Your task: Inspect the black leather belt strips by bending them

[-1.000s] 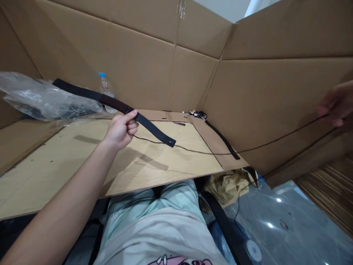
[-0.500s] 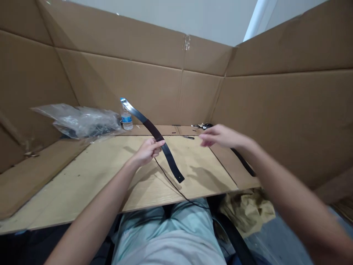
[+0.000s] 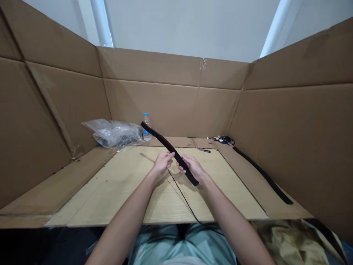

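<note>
A long, slightly curved black strip (image 3: 185, 170) is held in the air above the board, slanting from upper left to lower right. Its middle section has a dark reddish tint. My left hand (image 3: 163, 163) pinches it near the middle, thumb on top. On its lower half my right hand (image 3: 192, 166) is closed around the right edge, some fingers passing behind it. A thin black cord (image 3: 182, 194) runs from under my left hand down toward my lap; where its upper end goes is hidden.
Cardboard walls surround the wooden board (image 3: 116, 191). At the back left stand a crumpled clear plastic bag (image 3: 116, 133) and a water bottle (image 3: 147, 133). A small dark tool (image 3: 204, 150) lies near a pile of small parts (image 3: 224, 140). Another black strip (image 3: 264, 176) lies along the right side.
My right hand has come in from the right and taken hold of the strip's lower half. The strip has turned, its glossy face no longer showing. The camera view has shifted.
</note>
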Available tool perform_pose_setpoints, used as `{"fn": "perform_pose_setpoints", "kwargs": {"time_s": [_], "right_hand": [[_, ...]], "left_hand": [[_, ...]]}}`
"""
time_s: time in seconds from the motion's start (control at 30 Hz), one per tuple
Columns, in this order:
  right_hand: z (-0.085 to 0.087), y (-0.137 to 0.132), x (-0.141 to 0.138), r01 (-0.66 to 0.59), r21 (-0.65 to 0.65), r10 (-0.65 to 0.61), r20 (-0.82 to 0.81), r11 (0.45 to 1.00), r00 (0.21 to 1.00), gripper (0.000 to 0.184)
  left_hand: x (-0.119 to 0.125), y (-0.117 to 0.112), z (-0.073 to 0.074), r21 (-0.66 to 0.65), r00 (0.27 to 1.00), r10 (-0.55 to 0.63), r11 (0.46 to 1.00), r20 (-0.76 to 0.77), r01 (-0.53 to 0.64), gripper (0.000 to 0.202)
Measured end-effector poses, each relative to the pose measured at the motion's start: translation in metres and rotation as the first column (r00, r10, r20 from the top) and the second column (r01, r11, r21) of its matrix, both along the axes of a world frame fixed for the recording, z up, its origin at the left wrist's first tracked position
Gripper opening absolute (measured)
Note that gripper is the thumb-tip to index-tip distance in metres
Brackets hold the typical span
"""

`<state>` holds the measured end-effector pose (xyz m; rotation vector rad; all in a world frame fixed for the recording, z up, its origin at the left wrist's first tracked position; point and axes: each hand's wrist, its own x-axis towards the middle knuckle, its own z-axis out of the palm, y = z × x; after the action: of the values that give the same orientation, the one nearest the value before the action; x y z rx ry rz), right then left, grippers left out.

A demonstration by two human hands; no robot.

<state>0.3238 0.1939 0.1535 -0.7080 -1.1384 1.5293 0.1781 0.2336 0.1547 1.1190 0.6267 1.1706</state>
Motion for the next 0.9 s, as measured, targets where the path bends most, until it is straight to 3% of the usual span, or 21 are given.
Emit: {"fn": "perform_pose_setpoints", "kwargs": {"time_s": [0.13, 0.27, 0.47, 0.6, 0.9], "right_hand": [[-0.002, -0.007, 0.003, 0.051, 0.032, -0.052, 0.027, 0.998, 0.998, 0.044], [-0.005, -0.008, 0.003, 0.094, 0.018, -0.095, 0.104, 0.995, 0.99, 0.051], [-0.002, -0.01, 0.01, -0.009, -0.004, 0.01, 0.15, 1.0, 0.989, 0.046], [0.003, -0.012, 0.01, -0.082, 0.083, 0.068, 0.159, 0.993, 0.985, 0.05], [0.003, -0.005, -0.003, 0.069, 0.1, -0.09, 0.216, 0.993, 0.972, 0.053]], "left_hand": [[0.001, -0.007, -0.002, -0.03, 0.998, 0.062, 0.998, 0.011, -0.062, 0.064], [-0.001, -0.014, 0.0, 0.001, 1.0, -0.005, 1.0, -0.012, 0.005, 0.057], [-0.006, -0.016, 0.001, 0.027, 0.993, -0.104, 0.994, -0.059, 0.105, 0.048], [-0.006, -0.015, -0.004, 0.028, 0.99, -0.127, 0.991, -0.065, 0.129, 0.044], [-0.002, -0.016, -0.005, 0.025, 0.996, -0.055, 0.998, -0.075, 0.057, 0.048]]}}
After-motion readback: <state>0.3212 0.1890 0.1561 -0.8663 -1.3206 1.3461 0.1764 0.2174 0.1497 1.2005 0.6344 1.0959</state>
